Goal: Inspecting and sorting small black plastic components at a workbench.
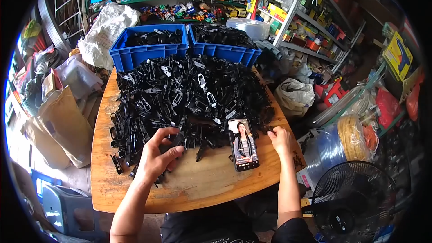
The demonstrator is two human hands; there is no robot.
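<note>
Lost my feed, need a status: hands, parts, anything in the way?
Left hand on black plastic clips at pile edge. Right hand pinching one small black clip. Lit smartphone lying between hands on round wooden table.

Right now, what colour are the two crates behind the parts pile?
Blue crates, both holding black parts; head view.

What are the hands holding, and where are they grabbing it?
The left hand rests on black plastic clips at the pile's near edge; whether it grips one cannot be told. The right hand pinches a small black piece at its fingertips.
</note>
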